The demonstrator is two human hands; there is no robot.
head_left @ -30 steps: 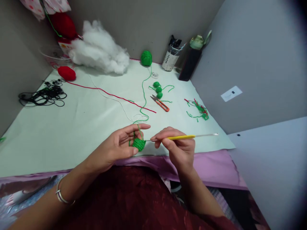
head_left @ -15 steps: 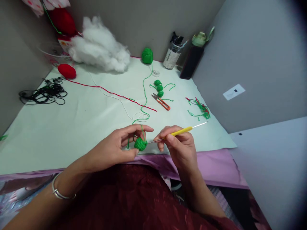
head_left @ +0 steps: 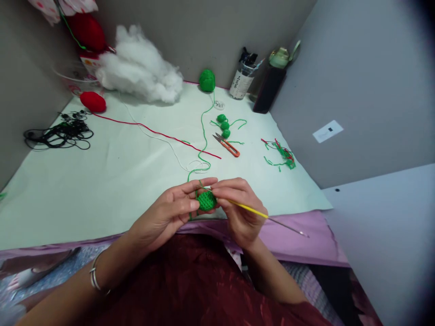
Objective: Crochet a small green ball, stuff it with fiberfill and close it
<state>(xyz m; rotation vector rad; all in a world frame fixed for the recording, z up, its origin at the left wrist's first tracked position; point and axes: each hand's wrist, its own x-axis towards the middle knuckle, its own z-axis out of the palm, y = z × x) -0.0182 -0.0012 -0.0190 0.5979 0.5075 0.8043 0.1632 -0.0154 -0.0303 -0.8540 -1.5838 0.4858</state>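
Between the thumb and fingers of my left hand point(head_left: 173, 208) is a small green crocheted piece point(head_left: 206, 200). Green yarn point(head_left: 204, 122) runs from it, over my left fingers, back to a green yarn ball point(head_left: 207, 80). My right hand point(head_left: 240, 208) is closed around a double-ended crochet hook point(head_left: 249, 208) with a yellow grip. The hook's near metal end points down to the right; its other end is at the top of the crocheted piece, partly hidden by my fingers. My right fingertips touch the piece's right edge.
Orange thread snips point(head_left: 227, 146) lie beyond my hands, beside small green crocheted balls point(head_left: 224, 126). Yarn scraps point(head_left: 285, 156) are at right. White stuffing point(head_left: 139, 68), a red yarn ball point(head_left: 93, 102) and tangled black cord point(head_left: 63, 132) occupy the left. A pen cup point(head_left: 241, 81) and dark bottle point(head_left: 271, 83) stand behind.
My right hand has moved left against the crocheted piece, and the hook's free end has swung downward. My left hand has turned, with its thumb now on the front of the piece.
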